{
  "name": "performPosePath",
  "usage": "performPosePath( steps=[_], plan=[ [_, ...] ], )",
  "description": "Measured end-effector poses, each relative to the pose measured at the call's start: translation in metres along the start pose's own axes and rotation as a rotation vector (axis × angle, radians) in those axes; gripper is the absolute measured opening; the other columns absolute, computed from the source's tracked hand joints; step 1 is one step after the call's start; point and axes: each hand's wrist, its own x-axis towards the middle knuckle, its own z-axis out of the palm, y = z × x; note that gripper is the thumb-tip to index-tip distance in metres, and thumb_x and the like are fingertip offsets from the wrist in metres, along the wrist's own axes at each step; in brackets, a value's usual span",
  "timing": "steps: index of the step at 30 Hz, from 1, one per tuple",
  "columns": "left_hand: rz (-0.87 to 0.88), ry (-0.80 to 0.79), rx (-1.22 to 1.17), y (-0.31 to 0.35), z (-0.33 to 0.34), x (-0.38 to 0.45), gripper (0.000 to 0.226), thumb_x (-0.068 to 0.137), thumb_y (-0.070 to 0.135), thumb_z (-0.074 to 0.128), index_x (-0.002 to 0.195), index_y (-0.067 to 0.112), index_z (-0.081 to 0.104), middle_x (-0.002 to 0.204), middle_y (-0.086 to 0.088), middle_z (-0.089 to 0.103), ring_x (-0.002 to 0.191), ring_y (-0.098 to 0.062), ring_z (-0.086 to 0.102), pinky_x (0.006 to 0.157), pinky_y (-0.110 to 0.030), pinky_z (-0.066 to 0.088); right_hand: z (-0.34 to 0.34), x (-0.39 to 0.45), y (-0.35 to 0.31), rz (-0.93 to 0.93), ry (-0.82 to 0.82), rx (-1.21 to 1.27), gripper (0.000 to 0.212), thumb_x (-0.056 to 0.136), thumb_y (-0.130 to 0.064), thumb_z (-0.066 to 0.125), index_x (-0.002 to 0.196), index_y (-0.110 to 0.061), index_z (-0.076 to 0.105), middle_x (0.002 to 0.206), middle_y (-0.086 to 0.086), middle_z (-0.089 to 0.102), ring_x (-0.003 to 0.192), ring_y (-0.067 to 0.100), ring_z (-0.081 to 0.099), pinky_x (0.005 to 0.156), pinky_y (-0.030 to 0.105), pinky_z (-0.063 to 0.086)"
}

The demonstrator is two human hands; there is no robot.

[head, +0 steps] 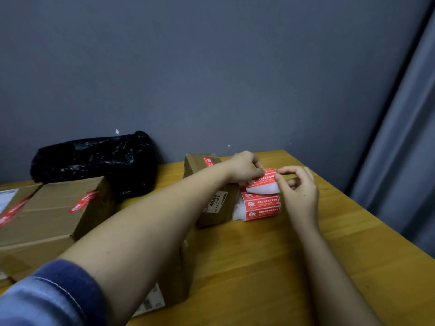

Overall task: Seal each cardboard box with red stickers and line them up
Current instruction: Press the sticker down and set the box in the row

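Note:
A roll of red stickers [261, 207] on white backing lies on the wooden table [341, 243], right of a small cardboard box [213, 205]. My left hand [244, 167] pinches the left end of the top red sticker [268, 174]; my right hand [299, 187] pinches its right end and the white backing below. The small box carries a red sticker [208, 161] on its top. A larger box [54, 215] at the left has a red sticker [84, 200] over its edge. Another box [174, 274] lies under my left forearm, mostly hidden.
A black plastic bag [96, 158] sits against the grey wall at the back left. A further box with a red strip [13, 211] shows at the far left edge. A grey curtain [404, 149] hangs at the right, beyond the table's edge.

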Motion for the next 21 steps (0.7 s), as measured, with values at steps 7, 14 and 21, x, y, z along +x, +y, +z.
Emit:
performPosePath(
  steps=[7, 14, 21],
  plan=[
    [-0.005, 0.056, -0.081, -0.0037, 0.0012, 0.0019, 0.014, 0.088, 0.016, 0.062, 0.102, 0.014, 0.062, 0.105, -0.01, 0.07, 0.093, -0.02, 0.068, 0.085, -0.033, 0.055, 0.0032, 0.0062, 0.0016, 0.133, -0.096, 0.098, 0.024, 0.086, -0.014, 0.069, 0.105, -0.025, 0.058, 0.101, -0.005, 0.063, 0.074, 0.009, 0.059, 0.064, 0.02, 0.051],
    [-0.004, 0.123, -0.1, -0.0021, 0.0009, 0.002, 0.016, 0.089, 0.013, 0.061, 0.104, 0.01, 0.064, 0.104, -0.008, 0.07, 0.093, -0.019, 0.067, 0.084, -0.028, 0.053, 0.001, 0.0097, 0.0014, 0.167, -0.087, 0.214, 0.024, 0.084, -0.011, 0.071, 0.099, -0.023, 0.057, 0.096, -0.005, 0.061, 0.073, 0.008, 0.06, 0.06, 0.014, 0.049],
    [-0.004, 0.118, -0.149, -0.0011, 0.002, 0.0017, 0.017, 0.089, 0.014, 0.061, 0.105, 0.01, 0.062, 0.105, -0.009, 0.069, 0.087, -0.016, 0.065, 0.078, -0.026, 0.052, -0.0001, 0.0078, -0.0018, 0.15, -0.141, 0.237, 0.017, 0.088, -0.012, 0.067, 0.1, -0.022, 0.062, 0.091, -0.007, 0.066, 0.073, -0.006, 0.063, 0.06, 0.012, 0.05]
  ],
)
